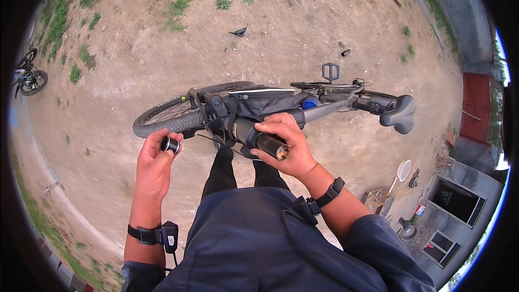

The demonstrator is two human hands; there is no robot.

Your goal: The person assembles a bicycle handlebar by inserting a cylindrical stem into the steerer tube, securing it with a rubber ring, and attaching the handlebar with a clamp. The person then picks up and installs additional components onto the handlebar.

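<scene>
In my left hand [154, 165] is a small round black cap [170, 145] with a silvery rim, pinched between thumb and fingers. My right hand [289, 143] grips a black flashlight [267, 143], its wider part pointing away to the left. The narrower end faces me and is uncovered, with something gold-brown showing inside. Cap and flashlight are apart. Just beyond both hands is a bicycle [330, 113], front wheel to the left and saddle [399, 114] to the right. A black zippered bag [262, 101] sits on its frame, close past my right hand.
Bare dirt with grass tufts surrounds the bicycle. A black object [239, 31] and a small dark cylinder [346, 52] lie on the ground beyond it. Another bicycle [32, 75] stands far left. A grey building [459, 227] with a dark doorway is at right.
</scene>
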